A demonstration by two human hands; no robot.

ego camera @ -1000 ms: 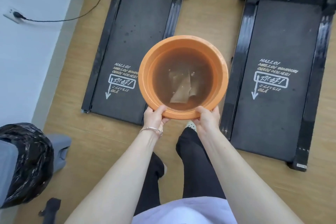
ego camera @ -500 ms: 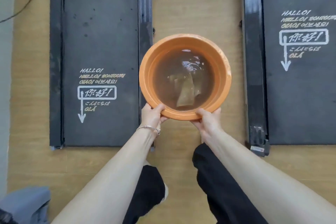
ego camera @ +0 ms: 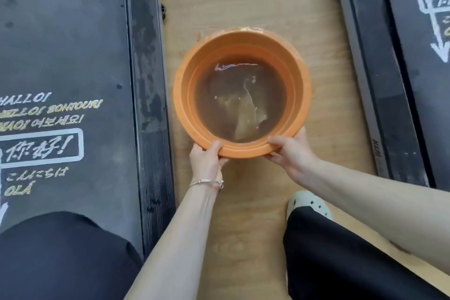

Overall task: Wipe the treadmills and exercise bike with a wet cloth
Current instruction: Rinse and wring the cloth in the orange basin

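Basin parked in the gap between two treadmills

Left hand [ego camera: 206,161] and right hand [ego camera: 293,155] both grip the near rim of the orange basin [ego camera: 185,114], thumbs hooked over. Cloth [ego camera: 244,118] sits sunk in murky water. Wood floor [ego camera: 246,2] strip between left treadmill [ego camera: 68,44] and right treadmill [ego camera: 394,75] stays open beyond the basin

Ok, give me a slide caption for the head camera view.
Both hands, left and right, hold an orange basin of water with a soaking cloth between two treadmills.
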